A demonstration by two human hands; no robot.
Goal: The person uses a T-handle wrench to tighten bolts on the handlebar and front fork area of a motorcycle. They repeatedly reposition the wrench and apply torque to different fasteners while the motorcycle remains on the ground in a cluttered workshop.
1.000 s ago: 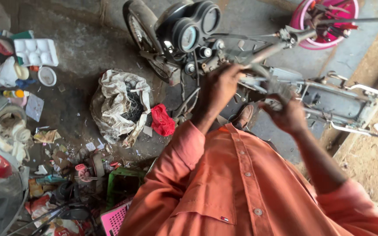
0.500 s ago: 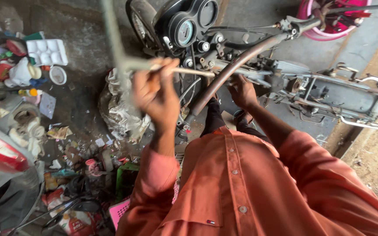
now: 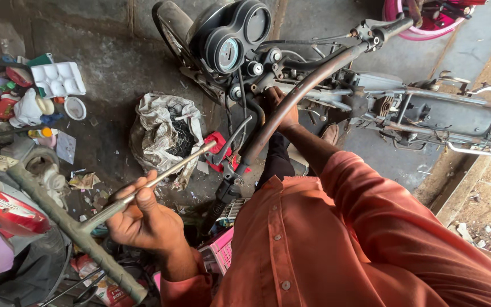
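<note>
T-handle wrench [image 3: 115,211], grey metal, long shaft angled toward motorcycle [image 3: 336,91]: your left hand [image 3: 143,222] clamped around shaft near crossbar. Right hand [image 3: 279,108] reaches under rusty handlebar [image 3: 296,96]; grip hidden, cannot tell. Cluttered floor left, open concrete beyond.

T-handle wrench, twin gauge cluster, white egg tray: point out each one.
T-handle wrench [image 3: 143,189]: head view, on its long metal shaft, just past the left hand [image 3: 143,224].
Twin gauge cluster [image 3: 235,35]: head view, on the black housing between the dials.
White egg tray [image 3: 59,79]: head view, on its cupped middle.
</note>
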